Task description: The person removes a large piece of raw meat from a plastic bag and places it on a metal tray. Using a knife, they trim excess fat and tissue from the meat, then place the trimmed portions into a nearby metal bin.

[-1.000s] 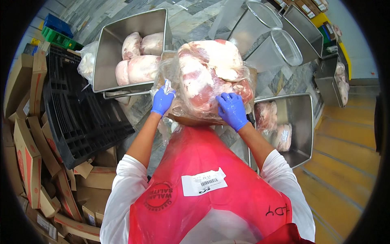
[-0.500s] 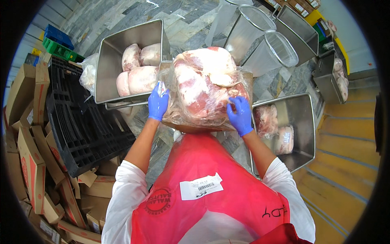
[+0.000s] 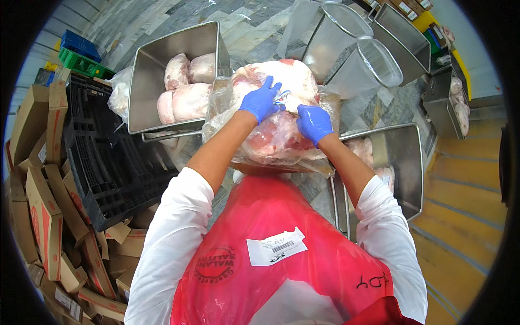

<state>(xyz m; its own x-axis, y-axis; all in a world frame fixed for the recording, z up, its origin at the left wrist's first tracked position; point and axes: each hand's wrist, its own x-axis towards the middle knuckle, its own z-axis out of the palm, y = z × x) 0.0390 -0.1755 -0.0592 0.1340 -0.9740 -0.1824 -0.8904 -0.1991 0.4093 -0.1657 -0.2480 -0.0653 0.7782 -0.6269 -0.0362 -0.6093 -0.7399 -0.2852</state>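
A large piece of pink meat with white fat (image 3: 271, 138) sits in loose clear plastic (image 3: 216, 127) on a cardboard box (image 3: 331, 105) in front of me. My left hand (image 3: 260, 102), in a blue glove, is on top of the meat, closed on a small white label (image 3: 281, 97). Just right of it, my blue-gloved right hand (image 3: 313, 122) has curled fingers at the fat's edge; what they grip is hidden.
Steel bins with meat stand left (image 3: 131, 95), right (image 3: 418, 173) and far right (image 3: 439, 103). Clear plastic tubs (image 3: 374, 59) stand behind near another steel bin (image 3: 406, 38). A black pallet (image 3: 103, 151), flattened cartons (image 3: 46, 216) and green crates (image 3: 78, 62) lie left.
My left hand has moved from the plastic's left edge up and right onto the meat, with the white label. My right hand has shifted slightly up and left, its fingers curled in.
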